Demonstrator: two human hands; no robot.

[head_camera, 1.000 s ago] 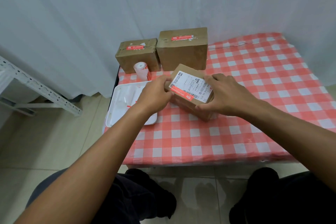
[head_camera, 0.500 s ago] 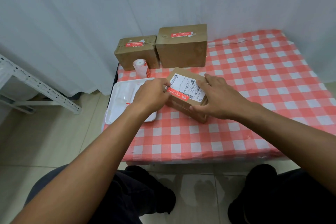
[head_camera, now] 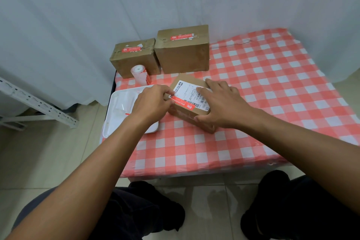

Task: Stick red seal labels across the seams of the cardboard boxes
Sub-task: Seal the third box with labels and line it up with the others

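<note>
Left hand pinches the red seal label at the small box; right hand lies flat, spread atop it. Three boxes stand near the table's far-left corner.

Matt cardboard box, glossy red label, tray likely plastic

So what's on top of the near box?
On the near box: a white shipping label, a red seal, and both hands, left, right. The seam underneath is covered.
</note>
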